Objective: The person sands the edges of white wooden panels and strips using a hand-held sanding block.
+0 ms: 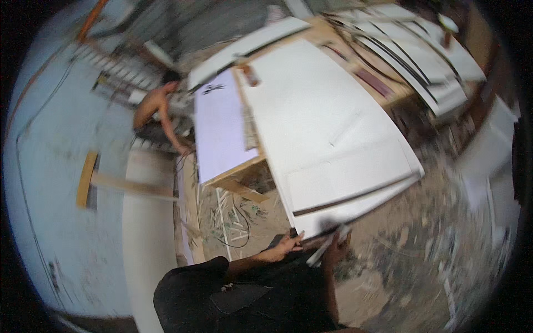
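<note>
A long white panel (333,122) lies across the work table, its near end reaching out toward me. At that end's left corner, my left hand (286,247) is closed on the panel's edge, a finger showing on top. Just to the right, my right hand (336,250) is closed around a pale, narrow, stick-like thing (317,256), blurred by motion; its kind cannot be made out. Beside this hand, a dark blurred shape sits at the panel's near edge. A dark strip (355,194) lies across the panel, bordering a smaller white sheet (344,172).
Left of the panel, a pale lilac board (222,127) bears a dark tool (214,87). A bottle (250,75) stands on the panel's far left edge. Another person (158,114) crouches at far left. White sheets with dark strips (411,55) lie far right. Offcuts (236,225) litter the floor.
</note>
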`<state>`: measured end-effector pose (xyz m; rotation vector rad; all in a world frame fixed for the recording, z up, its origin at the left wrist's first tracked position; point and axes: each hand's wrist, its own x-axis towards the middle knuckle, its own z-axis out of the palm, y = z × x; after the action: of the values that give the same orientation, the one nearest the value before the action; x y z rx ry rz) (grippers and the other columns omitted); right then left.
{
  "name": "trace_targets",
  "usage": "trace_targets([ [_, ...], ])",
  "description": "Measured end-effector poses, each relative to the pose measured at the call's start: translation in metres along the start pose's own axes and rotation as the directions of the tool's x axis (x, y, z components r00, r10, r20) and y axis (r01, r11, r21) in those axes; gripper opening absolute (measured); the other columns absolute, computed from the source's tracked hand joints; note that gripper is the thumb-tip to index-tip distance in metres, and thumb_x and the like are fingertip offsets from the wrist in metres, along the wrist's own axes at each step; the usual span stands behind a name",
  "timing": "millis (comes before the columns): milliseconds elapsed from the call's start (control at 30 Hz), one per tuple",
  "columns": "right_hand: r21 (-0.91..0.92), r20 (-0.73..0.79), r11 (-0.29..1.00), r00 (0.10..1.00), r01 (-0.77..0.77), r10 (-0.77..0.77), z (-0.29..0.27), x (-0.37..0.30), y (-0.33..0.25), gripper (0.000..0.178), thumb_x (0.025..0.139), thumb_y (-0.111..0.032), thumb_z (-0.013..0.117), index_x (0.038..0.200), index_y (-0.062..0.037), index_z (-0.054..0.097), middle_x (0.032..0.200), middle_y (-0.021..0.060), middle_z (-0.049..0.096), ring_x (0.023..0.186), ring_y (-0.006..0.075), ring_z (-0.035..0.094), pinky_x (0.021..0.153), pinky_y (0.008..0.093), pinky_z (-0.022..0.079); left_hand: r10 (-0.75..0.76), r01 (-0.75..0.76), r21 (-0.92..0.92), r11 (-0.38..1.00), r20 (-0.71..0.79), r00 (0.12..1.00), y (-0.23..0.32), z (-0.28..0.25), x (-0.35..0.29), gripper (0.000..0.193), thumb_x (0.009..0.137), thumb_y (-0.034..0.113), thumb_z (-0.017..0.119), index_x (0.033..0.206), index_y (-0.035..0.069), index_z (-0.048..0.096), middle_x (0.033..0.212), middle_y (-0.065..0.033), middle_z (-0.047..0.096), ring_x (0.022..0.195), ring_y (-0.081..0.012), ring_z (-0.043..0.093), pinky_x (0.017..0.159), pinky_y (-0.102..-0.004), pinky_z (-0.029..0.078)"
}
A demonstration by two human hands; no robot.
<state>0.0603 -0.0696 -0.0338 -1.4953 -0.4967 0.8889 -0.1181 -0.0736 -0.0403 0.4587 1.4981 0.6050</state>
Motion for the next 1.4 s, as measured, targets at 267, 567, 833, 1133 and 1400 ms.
trace_targets([
  [267, -0.066, 0.020, 0.997, 0.999, 0.028, -0.027, -0.022, 0.018, 0.027, 0.054, 0.091, -0.028, 0.058, 0.129, 0.0058, 0.042, 0.118, 0.0218, 0.053, 0.102, 0.0278, 0.054, 0.084, 0.0343, 0.045, 0.279, -0.271, 0.279, 0.921, 0.014, 0.960, -0.023, 0.004, 0.001, 0.078, 0.078, 0.039, 0.072, 0.134, 0.002, 0.032, 0.136, -0.0186, 0.039, 0.109, -0.0322, 0.055, 0.091, -0.0386, 0.047],
  [567, 0.002, -0.084, 1.000, 0.996, 0.006, -0.006, 0.003, 0.019, 0.004, 0.053, 0.092, -0.029, 0.057, 0.129, 0.0046, 0.042, 0.122, 0.0249, 0.051, 0.109, 0.0288, 0.053, 0.089, 0.0380, 0.045, -0.181, 0.223, 0.030, 0.974, 0.695, 0.696, -0.050, -0.009, 0.088, 0.072, 0.083, 0.051, 0.060, 0.134, 0.004, 0.041, 0.141, -0.0177, 0.034, 0.124, -0.0259, 0.043, 0.101, -0.0340, 0.038],
  [833, -0.098, -0.140, 0.994, 0.989, 0.038, -0.052, 0.019, 0.004, -0.007, 0.047, 0.096, -0.029, 0.047, 0.126, 0.0071, 0.047, 0.126, 0.0203, 0.051, 0.112, 0.0278, 0.052, 0.096, 0.0377, 0.040, -0.017, 0.126, -0.076, 0.989, 0.794, 0.608, -0.012, -0.022, 0.039, 0.063, 0.093, 0.045, 0.049, 0.142, 0.010, 0.030, 0.144, -0.0142, 0.028, 0.129, -0.0247, 0.036, 0.109, -0.0349, 0.030],
  [1133, -0.021, -0.133, 0.999, 0.990, 0.043, -0.046, 0.030, -0.036, 0.018, 0.038, 0.095, -0.025, 0.051, 0.115, 0.0061, 0.053, 0.108, 0.0166, 0.058, 0.095, 0.0224, 0.056, 0.081, 0.0342, 0.046, -0.230, 0.321, -0.092, 0.943, 0.518, 0.824, 0.010, 0.002, 0.021, 0.052, 0.076, 0.034, 0.075, 0.117, 0.009, 0.056, 0.128, -0.0036, 0.046, 0.107, -0.0135, 0.048, 0.088, -0.0283, 0.043],
  [1400, -0.080, -0.111, 0.994, 0.992, -0.076, 0.067, 0.046, -0.087, 0.007, 0.054, 0.092, -0.030, 0.056, 0.125, 0.0110, 0.046, 0.109, 0.0216, 0.058, 0.091, 0.0237, 0.058, 0.075, 0.0328, 0.049, -0.156, 0.293, -0.117, 0.949, 0.633, 0.758, 0.011, 0.001, 0.016, 0.034, 0.085, 0.036, 0.065, 0.106, 0.010, 0.061, 0.095, -0.0003, 0.058, 0.085, -0.0132, 0.052, 0.073, -0.0278, 0.042],
])
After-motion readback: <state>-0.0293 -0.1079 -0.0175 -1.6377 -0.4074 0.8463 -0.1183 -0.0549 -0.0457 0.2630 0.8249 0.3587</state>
